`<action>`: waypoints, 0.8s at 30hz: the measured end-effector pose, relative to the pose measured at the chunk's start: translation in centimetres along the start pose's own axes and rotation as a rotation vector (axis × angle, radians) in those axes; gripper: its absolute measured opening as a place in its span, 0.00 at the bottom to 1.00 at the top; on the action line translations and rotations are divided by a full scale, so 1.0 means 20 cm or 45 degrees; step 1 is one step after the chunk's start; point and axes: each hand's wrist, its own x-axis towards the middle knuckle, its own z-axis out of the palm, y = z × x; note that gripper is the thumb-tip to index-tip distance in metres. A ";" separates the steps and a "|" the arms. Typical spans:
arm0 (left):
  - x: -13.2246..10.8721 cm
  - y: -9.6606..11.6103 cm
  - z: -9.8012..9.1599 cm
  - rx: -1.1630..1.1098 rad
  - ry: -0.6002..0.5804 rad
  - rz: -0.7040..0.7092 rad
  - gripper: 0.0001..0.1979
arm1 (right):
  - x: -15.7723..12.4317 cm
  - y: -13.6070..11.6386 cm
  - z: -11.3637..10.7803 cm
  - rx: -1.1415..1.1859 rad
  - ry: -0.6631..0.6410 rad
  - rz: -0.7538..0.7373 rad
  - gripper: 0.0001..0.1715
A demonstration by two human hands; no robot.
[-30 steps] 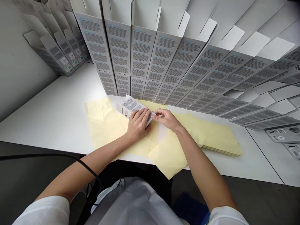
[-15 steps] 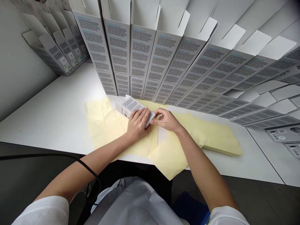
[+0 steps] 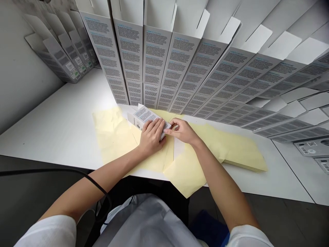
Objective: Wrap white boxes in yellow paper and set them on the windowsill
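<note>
A small white printed carton [image 3: 143, 116] lies on its side on pale yellow paper sheets [image 3: 113, 133] near the middle of the white table [image 3: 64, 123]. My left hand [image 3: 151, 134] lies over the carton's near end, its fingers pressing it down. At that same end my right hand [image 3: 182, 131] has curled fingertips pinched against the carton's end flap.
A tall row of upright printed cartons [image 3: 156, 61] with open top flaps stands right behind the hands and fans out to the right. More cartons [image 3: 64, 55] lean at the back left. A stack of yellow sheets [image 3: 244, 154] lies at right. A black cable [image 3: 77, 175] crosses below the table edge.
My right hand's fingers have closed in against the carton's end; the left hand stays pressed on the carton. Nothing else has moved.
</note>
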 end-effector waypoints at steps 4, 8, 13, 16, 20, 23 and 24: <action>0.00 0.00 0.00 0.030 0.032 0.049 0.27 | 0.02 0.00 0.01 -0.025 0.091 -0.004 0.12; 0.00 0.00 0.00 -0.026 0.012 0.030 0.31 | 0.04 -0.01 0.01 -0.050 0.087 0.087 0.17; 0.05 0.00 -0.07 -0.287 0.237 -0.126 0.30 | 0.04 -0.03 0.06 0.004 0.007 0.122 0.22; 0.11 -0.06 -0.14 -0.332 0.358 -0.574 0.32 | 0.03 0.00 0.10 0.095 0.004 0.158 0.20; 0.18 -0.18 -0.23 -0.490 0.385 -1.197 0.44 | -0.02 0.04 0.12 0.195 0.066 0.129 0.18; 0.20 -0.18 -0.27 -0.657 0.337 -1.480 0.51 | -0.07 0.05 0.13 0.161 0.127 0.108 0.16; 0.20 -0.16 -0.27 -0.754 0.288 -1.558 0.52 | -0.08 0.05 0.13 0.142 0.143 0.107 0.16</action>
